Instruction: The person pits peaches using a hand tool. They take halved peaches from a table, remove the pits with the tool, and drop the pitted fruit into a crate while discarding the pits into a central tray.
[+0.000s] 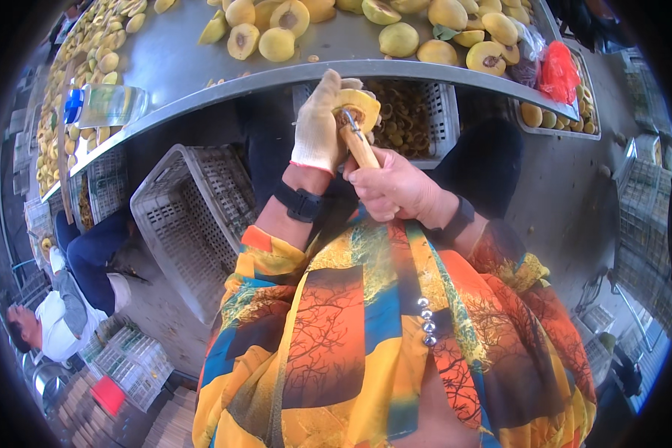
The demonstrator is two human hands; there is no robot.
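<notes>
My left hand (317,131), in a pale knitted glove, grips a halved yellow peach (369,104) just off the table's near edge. The cut side of the fruit faces my right hand. Closed round the wooden handle of a pitting tool (361,148) is my bare right hand (402,187). The tool's metal tip reaches into the brown centre of the peach; how deep it sits is hidden. Beneath both hands stands a grey plastic crate (445,123) holding many brown pits or scraps.
Halved peaches (276,45) lie along the metal table (179,52), more heaped at left. A blue-capped bottle (110,105) and red plastic bag (558,73) rest near its edge. A grey crate (194,209) tilts at my left. Another person (63,321) sits far left.
</notes>
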